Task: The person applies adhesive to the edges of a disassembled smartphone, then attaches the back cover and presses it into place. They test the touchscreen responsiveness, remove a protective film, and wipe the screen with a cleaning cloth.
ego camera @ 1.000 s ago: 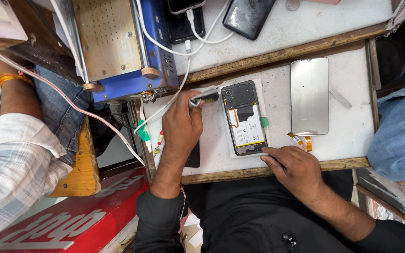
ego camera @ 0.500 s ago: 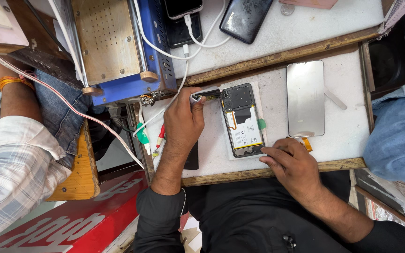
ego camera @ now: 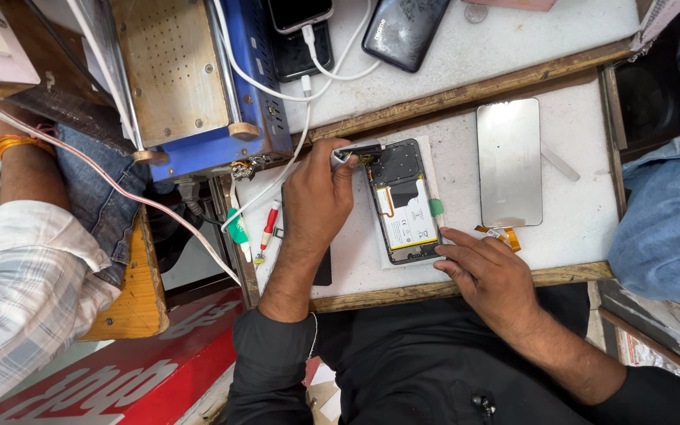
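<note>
Since the earlier frame the left hand (ego camera: 318, 195) has shifted slightly, pinching a small tool (ego camera: 356, 153) at the top of the opened phone (ego camera: 404, 201) on the white bench (ego camera: 576, 228), while the right hand (ego camera: 491, 271), grasping nothing, presses fingertips on its lower corner to steady it.

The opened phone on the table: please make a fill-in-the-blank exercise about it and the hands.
1. The phone lies with its back cover ____.
2. The right hand presses the phone's ____ corner nearest the person.
3. The left hand holds a small ____ part at the phone's top.
4. The screen panel lies ____ of the phone.

Missing words: off; right; black; right
</note>
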